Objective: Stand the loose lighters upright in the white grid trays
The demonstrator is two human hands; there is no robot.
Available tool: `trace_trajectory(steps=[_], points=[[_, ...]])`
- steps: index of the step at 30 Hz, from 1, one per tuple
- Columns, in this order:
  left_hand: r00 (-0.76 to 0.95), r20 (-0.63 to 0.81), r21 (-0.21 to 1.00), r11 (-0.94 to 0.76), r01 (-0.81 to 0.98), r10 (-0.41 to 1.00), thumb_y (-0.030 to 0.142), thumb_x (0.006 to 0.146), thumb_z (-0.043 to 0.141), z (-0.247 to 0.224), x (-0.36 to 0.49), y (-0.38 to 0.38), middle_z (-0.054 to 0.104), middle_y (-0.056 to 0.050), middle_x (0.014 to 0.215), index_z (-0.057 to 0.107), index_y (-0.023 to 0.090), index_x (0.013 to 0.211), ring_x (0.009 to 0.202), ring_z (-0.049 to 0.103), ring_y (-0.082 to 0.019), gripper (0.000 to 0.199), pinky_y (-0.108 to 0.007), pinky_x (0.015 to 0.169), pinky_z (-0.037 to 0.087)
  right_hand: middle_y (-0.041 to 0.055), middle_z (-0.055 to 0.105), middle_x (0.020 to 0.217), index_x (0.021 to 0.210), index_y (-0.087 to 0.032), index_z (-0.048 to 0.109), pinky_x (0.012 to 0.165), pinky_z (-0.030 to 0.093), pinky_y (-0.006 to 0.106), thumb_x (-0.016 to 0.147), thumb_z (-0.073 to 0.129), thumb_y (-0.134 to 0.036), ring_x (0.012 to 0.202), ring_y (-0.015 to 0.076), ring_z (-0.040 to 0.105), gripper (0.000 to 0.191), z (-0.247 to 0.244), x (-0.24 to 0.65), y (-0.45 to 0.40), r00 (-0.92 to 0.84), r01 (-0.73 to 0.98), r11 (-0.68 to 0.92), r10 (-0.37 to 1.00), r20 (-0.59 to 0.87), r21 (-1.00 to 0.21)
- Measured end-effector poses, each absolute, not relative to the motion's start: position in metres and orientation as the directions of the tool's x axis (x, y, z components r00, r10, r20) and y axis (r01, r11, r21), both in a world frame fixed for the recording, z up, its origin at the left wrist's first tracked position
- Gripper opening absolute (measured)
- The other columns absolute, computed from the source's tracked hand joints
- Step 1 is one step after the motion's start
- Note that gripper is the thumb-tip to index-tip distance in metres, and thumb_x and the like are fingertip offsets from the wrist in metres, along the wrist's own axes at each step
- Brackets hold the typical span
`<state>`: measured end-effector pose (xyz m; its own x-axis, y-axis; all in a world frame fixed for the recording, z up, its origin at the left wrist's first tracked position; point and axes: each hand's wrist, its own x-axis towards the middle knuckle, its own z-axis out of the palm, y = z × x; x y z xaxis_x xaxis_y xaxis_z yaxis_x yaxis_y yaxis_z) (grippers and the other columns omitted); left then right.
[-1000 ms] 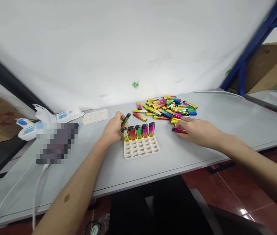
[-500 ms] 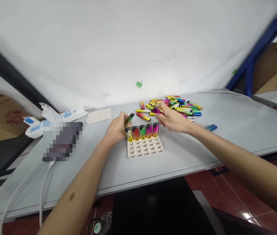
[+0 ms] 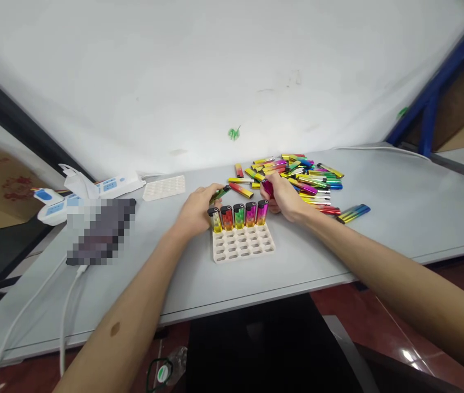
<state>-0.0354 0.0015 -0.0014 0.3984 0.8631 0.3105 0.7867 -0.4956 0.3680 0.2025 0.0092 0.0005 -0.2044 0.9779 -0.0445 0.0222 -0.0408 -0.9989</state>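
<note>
While the white tray bears five upright lighters along its far row, the left hand pinches a green lighter, the right hand a magenta lighter, both probably light, stiff, slick, best gripped mid-body; a lighter pile lies beyond.

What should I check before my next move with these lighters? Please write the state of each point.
1. Left hand holds green lighter: ok.
2. Right hand holds magenta lighter: ok.
3. Five lighters upright in white tray, far row: ok.
4. Tray's nearer rows free: ok.
5. Loose lighters all in the pile: not ok; red-yellow lighter lies apart, left of it.
6. Fuel level in held lighters: cannot tell.
</note>
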Motion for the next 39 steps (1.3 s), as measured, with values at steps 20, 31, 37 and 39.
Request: trace_trajectory(steps=[20, 31, 37, 39], points=[[0.408, 0.332, 0.354, -0.513, 0.782, 0.85, 0.015, 0.082, 0.044, -0.005, -0.033, 0.003, 0.067, -0.005, 0.093, 0.062, 0.019, 0.113, 0.084, 0.062, -0.022, 0.036, -0.031, 0.076, 0.047, -0.0062, 0.022, 0.044, 0.052, -0.022, 0.036, 0.039, 0.011, 0.022, 0.096, 0.035, -0.048, 0.039, 0.0071, 0.013, 0.051, -0.002, 0.202, 0.012, -0.2, -0.046, -0.04, 0.979, -0.03, -0.998], [0.403, 0.291, 0.364, -0.49, 0.792, 0.868, 0.016, 0.082, 0.045, -0.005, -0.031, 0.004, 0.068, -0.005, 0.093, 0.062, 0.02, 0.111, 0.082, 0.062, -0.022, 0.033, -0.033, 0.077, 0.049, -0.0002, 0.054, 0.067, 0.084, -0.019, 0.062, 0.052, 0.038, 0.024, 0.098, 0.044, -0.06, 0.058, 0.0117, 0.047, 0.047, 0.007, 0.209, 0.007, -0.295, 0.035, 0.083, 0.953, 0.069, -0.996], [0.445, 0.273, 0.355, -0.519, 0.778, 0.853, 0.015, 0.076, 0.052, -0.004, -0.031, 0.005, 0.068, -0.004, 0.089, 0.061, 0.021, 0.111, 0.086, 0.064, -0.024, 0.036, -0.034, 0.079, 0.049, 0.0009, 0.062, 0.073, 0.08, -0.019, 0.062, 0.059, 0.041, 0.027, 0.089, 0.069, -0.048, 0.065, 0.0116, 0.052, 0.031, 0.046, 0.226, -0.005, -0.247, 0.206, 0.38, 0.912, 0.327, -0.902], [0.45, 0.27, 0.361, -0.523, 0.772, 0.851, 0.016, 0.078, 0.052, -0.005, -0.031, 0.006, 0.069, -0.004, 0.091, 0.061, 0.021, 0.11, 0.088, 0.064, -0.024, 0.034, -0.034, 0.08, 0.05, 0.0025, 0.065, 0.078, 0.084, -0.019, 0.065, 0.061, 0.043, 0.028, 0.089, 0.07, -0.045, 0.069, 0.0129, 0.056, 0.027, 0.065, 0.225, -0.016, -0.214, 0.267, 0.448, 0.891, 0.401, -0.853]])
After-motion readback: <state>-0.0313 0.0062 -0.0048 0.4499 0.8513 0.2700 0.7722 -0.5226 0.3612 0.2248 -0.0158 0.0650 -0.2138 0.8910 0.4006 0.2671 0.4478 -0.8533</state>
